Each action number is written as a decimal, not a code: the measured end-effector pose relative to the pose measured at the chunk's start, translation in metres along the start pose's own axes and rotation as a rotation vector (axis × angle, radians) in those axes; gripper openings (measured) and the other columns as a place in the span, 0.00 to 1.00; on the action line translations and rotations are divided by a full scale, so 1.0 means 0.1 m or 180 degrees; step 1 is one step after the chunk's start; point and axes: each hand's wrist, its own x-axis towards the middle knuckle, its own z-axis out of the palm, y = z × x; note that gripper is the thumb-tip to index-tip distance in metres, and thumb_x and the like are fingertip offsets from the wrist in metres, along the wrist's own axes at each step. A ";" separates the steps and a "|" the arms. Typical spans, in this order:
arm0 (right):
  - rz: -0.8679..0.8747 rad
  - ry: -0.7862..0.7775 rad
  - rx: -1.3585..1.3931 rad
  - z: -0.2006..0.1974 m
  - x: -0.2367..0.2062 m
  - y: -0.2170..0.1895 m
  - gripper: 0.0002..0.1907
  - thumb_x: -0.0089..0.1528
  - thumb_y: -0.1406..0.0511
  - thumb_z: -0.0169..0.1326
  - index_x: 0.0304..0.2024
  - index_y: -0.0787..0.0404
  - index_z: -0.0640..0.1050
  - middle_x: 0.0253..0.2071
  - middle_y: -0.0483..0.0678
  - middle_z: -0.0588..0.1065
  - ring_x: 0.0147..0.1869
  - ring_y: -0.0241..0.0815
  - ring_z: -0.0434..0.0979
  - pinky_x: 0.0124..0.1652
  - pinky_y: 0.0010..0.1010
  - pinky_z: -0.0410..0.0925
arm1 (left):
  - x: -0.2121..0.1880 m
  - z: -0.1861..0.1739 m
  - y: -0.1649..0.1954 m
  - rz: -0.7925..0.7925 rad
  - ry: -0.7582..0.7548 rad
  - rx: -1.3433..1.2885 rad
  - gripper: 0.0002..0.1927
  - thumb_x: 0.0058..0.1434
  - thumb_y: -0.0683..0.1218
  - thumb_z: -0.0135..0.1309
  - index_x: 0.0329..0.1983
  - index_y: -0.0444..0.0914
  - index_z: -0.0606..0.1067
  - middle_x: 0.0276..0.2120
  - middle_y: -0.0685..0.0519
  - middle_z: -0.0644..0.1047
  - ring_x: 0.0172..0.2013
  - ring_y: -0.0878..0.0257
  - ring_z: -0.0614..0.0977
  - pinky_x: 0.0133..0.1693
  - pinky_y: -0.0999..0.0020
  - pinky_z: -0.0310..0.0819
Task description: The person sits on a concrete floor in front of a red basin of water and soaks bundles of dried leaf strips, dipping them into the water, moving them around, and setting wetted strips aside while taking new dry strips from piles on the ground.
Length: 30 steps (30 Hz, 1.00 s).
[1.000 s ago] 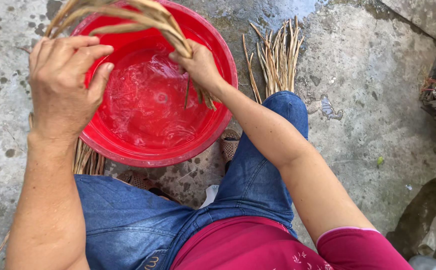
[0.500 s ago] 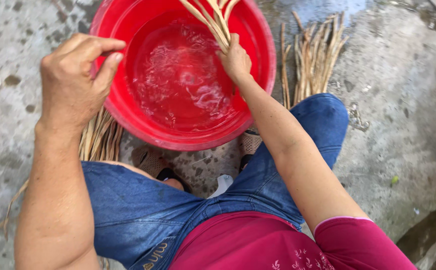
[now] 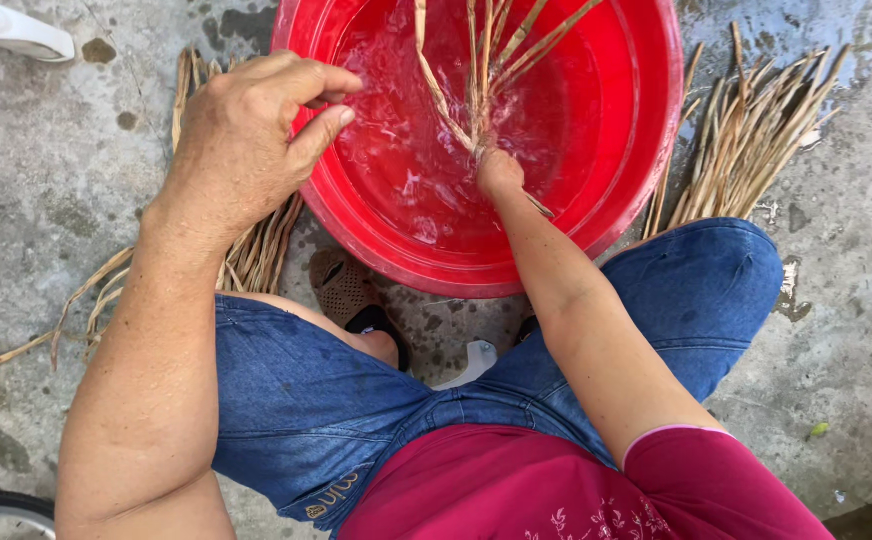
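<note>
Here, from my remote seat, I watch a squatting person rinse dry stalks over a concrete floor (image 3: 66,150). The right hand (image 3: 499,172) is closed tight around the lower end of a bundle of tan reeds (image 3: 486,70), which stands in the water of a red basin (image 3: 646,150) and fans out toward the far rim. The left hand (image 3: 246,140) hovers at the basin's near-left rim, thumb and forefinger curled toward each other; I cannot tell whether anything is caught between them.

More reeds lie dry on the floor: a pile on the left (image 3: 256,250), partly under the left forearm, and a pile on the right (image 3: 746,130), just beside the blue-denim knee (image 3: 716,290).

I judge the risks plain. The water is already churned, and a hard swish could slop it over the low rim onto the dry piles and the sandalled foot (image 3: 351,295) close under the basin. The bundle is held in one fist only, so wet, slick stalks could slip free and scatter. Brittle stems bent against the basin wall might snap. A wet floor beside a squatting foot also invites a slip.
</note>
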 end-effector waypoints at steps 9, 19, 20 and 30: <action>-0.0350 -0.0768 -0.0655 0.37 -0.01 -0.07 0.23 0.67 0.60 0.44 0.64 0.56 0.71 0.59 0.58 0.75 0.61 0.58 0.77 0.55 0.50 0.70 | 0.12 0.03 -0.12 -0.0159 -0.0320 -0.0068 0.15 0.68 0.45 0.63 0.56 0.39 0.80 0.45 0.46 0.81 0.42 0.50 0.84 0.45 0.56 0.78; -0.1243 -0.1999 -0.0873 0.21 -0.45 -0.58 0.23 0.58 0.53 0.59 0.51 0.59 0.78 0.52 0.59 0.76 0.57 0.59 0.77 0.52 0.48 0.70 | 0.15 0.12 -0.21 -0.0499 -0.0581 -0.0330 0.17 0.65 0.43 0.63 0.56 0.37 0.79 0.45 0.44 0.82 0.43 0.54 0.86 0.46 0.58 0.80; -0.1222 -0.2112 -0.0832 0.20 -0.49 -0.62 0.20 0.58 0.57 0.56 0.47 0.62 0.80 0.49 0.60 0.79 0.53 0.58 0.80 0.49 0.48 0.72 | 0.15 0.13 -0.22 -0.0561 -0.0594 -0.0350 0.17 0.65 0.43 0.63 0.57 0.37 0.79 0.45 0.43 0.82 0.43 0.54 0.86 0.46 0.58 0.80; -0.2243 -0.1989 0.0042 -0.14 -0.76 -0.95 0.17 0.53 0.63 0.59 0.43 0.66 0.82 0.37 0.57 0.80 0.42 0.53 0.82 0.42 0.44 0.73 | 0.10 0.40 -0.47 -0.1206 -0.1188 0.0373 0.23 0.62 0.51 0.63 0.61 0.43 0.77 0.51 0.42 0.79 0.52 0.46 0.79 0.54 0.49 0.72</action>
